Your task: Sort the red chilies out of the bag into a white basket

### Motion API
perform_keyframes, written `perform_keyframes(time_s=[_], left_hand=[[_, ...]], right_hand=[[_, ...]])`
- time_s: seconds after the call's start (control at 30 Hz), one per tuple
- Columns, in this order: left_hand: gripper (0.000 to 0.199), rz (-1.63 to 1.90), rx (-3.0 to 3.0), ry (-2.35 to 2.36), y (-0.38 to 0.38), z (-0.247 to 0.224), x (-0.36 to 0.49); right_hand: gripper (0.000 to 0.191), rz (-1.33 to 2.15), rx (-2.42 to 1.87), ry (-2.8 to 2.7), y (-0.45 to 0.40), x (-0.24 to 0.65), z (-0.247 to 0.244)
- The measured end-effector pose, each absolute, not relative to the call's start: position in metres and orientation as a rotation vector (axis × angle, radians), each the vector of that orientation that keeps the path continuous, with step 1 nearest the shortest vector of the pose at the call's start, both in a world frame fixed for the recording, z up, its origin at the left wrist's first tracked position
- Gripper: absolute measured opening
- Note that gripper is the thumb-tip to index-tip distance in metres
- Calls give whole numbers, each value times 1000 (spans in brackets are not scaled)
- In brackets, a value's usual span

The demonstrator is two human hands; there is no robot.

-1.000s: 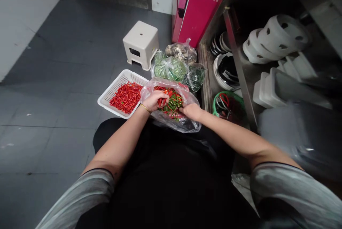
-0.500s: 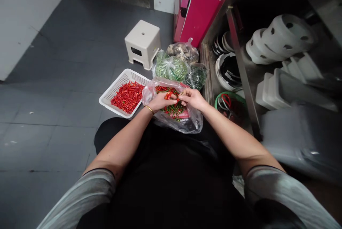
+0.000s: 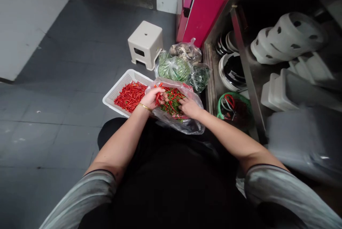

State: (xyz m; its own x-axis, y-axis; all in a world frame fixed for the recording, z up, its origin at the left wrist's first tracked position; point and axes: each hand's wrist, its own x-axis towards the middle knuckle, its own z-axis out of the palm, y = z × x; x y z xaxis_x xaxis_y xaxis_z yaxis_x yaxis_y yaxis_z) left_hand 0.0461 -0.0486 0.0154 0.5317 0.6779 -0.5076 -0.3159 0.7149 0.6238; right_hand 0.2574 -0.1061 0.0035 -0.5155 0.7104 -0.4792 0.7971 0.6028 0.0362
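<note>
Several red chilies (image 3: 158, 97) are held in my left hand (image 3: 151, 98), whose fingers curl round them above the left side of an open clear plastic bag (image 3: 184, 126). Red chilies with green stems (image 3: 171, 105) fill the bag. My right hand (image 3: 190, 108) reaches into its right side, fingertips among the chilies; whether it grips one is hidden. Left of the bag, partly behind my left hand, a white perforated basket (image 3: 113, 95) holds a heap of red chilies (image 3: 130, 95).
Beyond the bag lie tied bags of green vegetables (image 3: 173, 68) and mushrooms (image 3: 185, 51), with a white stool (image 3: 145, 38) behind. On the right stand a metal shelf (image 3: 247, 76), a green basket (image 3: 220, 106) and grey containers (image 3: 294, 136).
My hands have moved apart. The left has gone left towards the basket with its chilies, and the right has lowered into the bag. The view has shifted slightly.
</note>
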Motion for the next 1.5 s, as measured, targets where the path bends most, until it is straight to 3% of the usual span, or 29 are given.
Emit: perform_keyframes(time_s=[0.1,0.3,0.47,0.53,0.6,0.67,0.73,0.93,1.17,1.3,1.5], left_hand=[[14,632,488,821,-48,15,45],[29,639,547,739,-48,12,48],[35,695,633,884,-51,7,48],[30,719,731,995,-52,7,50],[28,718,850,1066,-53,9,54],[28,676,951,1065,-54,11,57],[29,622,997,1033,-55,14,60],[33,489,841,1008,-56,15,57],[29,720,764,940,-53,12,48],[34,721,881,1004,-55,8,53],[36,737,1028,972,-58,11,67]], right_hand=[[27,-285,1223,2311,-103,268,13],[35,-198,1521,2355,-79,232,5],[24,-388,1604,2449,-64,221,-5],[17,-626,1860,2499,-61,228,1],[12,-1086,2077,2463,-58,232,10],[20,-1583,2093,2368,-58,233,18],[28,-1735,2058,2366,-61,231,25],[28,-448,2072,2495,-78,216,25],[30,-606,1900,2066,-71,202,-20],[22,-994,2178,2067,-63,218,-13],[28,-2154,2280,2047,-62,233,22]])
